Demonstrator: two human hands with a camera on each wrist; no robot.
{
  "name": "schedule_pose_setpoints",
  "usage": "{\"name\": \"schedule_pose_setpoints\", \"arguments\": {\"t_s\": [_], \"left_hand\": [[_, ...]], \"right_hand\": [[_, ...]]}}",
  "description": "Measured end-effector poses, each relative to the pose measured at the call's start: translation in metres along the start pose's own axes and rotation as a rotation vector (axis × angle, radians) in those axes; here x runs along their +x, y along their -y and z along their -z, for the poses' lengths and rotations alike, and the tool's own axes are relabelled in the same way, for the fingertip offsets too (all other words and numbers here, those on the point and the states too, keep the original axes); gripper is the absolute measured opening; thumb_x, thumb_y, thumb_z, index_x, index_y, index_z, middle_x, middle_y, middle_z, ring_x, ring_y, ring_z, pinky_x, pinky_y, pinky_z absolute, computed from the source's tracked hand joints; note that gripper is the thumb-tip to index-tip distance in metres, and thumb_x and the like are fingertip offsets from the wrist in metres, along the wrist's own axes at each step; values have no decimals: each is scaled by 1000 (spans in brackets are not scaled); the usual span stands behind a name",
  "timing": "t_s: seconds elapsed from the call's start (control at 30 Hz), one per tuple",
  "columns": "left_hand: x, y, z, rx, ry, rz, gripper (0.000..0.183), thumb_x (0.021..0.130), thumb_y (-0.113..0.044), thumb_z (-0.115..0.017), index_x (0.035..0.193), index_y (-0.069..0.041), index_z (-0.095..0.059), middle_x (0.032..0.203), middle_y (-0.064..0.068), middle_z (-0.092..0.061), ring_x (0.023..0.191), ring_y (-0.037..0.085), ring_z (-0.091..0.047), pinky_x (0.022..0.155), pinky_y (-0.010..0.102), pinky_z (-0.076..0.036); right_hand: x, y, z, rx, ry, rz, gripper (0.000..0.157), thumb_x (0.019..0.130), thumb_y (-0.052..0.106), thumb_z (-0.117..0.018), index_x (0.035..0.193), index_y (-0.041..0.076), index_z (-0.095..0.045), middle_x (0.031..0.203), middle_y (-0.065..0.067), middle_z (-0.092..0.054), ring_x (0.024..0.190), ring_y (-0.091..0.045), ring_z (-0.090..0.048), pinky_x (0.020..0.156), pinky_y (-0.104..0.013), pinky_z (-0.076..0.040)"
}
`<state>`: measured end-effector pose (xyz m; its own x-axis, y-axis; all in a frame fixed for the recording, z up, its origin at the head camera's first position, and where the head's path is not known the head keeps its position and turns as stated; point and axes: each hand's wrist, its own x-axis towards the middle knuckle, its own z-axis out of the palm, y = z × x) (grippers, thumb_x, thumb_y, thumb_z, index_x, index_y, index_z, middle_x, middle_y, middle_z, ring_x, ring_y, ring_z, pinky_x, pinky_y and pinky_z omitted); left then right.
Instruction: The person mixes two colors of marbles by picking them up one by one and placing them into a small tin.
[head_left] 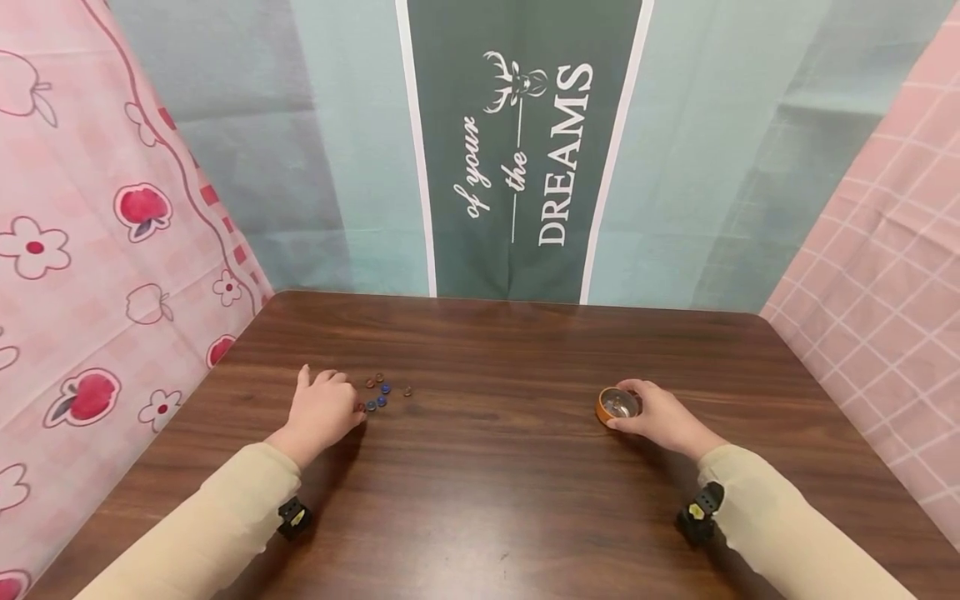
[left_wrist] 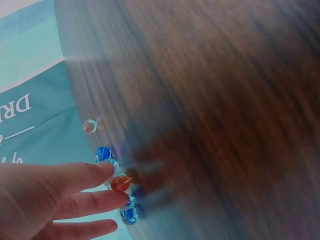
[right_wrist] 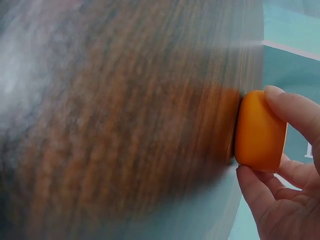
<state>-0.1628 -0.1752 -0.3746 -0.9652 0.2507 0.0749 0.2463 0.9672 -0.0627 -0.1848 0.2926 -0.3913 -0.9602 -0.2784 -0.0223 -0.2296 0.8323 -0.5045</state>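
My left hand (head_left: 322, 408) is low over the table at the left, its thumb and a finger pinching a reddish-orange glass marble (left_wrist: 120, 182). Close beside those fingertips lie several loose marbles, among them a blue marble (head_left: 382, 401) and a clear one with a reddish core (left_wrist: 90, 126). On the right side, my right hand (head_left: 657, 414) grips a small orange bowl (right_wrist: 260, 132) by its outer wall, thumb on one side and fingers on the other. The bowl stands upright on the table, and its shiny metallic inside (head_left: 618, 403) faces up in the head view.
Both hands work on a dark wood-grain table (head_left: 480, 467). Behind its far edge hangs a green cloth with lettering (head_left: 525, 167). Pink patterned cloths (head_left: 90, 250) flank the table on both sides. One brownish marble (head_left: 408, 392) lies a little apart from the group.
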Motion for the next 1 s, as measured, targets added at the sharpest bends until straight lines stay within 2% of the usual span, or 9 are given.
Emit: {"name": "schedule_pose_setpoints", "arguments": {"t_s": [0.17, 0.47, 0.73, 1.0], "left_hand": [[0, 0, -2, 2, -17, 10, 20, 77, -27, -74, 62, -17, -64, 97, 10, -65, 107, 38, -52, 97, 68, -20], [-3, -3, -1, -1, -12, 18, 14, 73, -25, -77, 69, -14, -69, 100, 13, -65, 106, 39, -53, 96, 68, -21], [-2, -2, -2, 2, 16, 26, 12, 75, -23, -76, 74, -12, -70, 107, 15, -65, 111, 39, -51, 95, 67, -23], [1, -4, 13, -14, -59, -1, 17, 75, -23, -76, 62, -16, -67, 109, 15, -65, 114, 41, -49, 95, 68, -22]], "right_hand": [[-1, -1, 0, 0, 1, -6, 66, 74, 31, -79, 119, -9, -51, 106, -21, -57, 91, -30, -56, 77, -47, -48], [-1, 1, 0, 6, 1, -12, 67, 74, 31, -79, 119, -9, -51, 107, -21, -56, 91, -30, -55, 78, -47, -47], [0, 1, -1, 16, 15, -22, 66, 74, 31, -79, 120, -8, -51, 108, -22, -56, 93, -31, -55, 80, -48, -47], [0, 0, 0, 24, 12, -18, 64, 74, 30, -79, 119, -7, -51, 105, -18, -57, 90, -27, -56, 77, -45, -48]]}}
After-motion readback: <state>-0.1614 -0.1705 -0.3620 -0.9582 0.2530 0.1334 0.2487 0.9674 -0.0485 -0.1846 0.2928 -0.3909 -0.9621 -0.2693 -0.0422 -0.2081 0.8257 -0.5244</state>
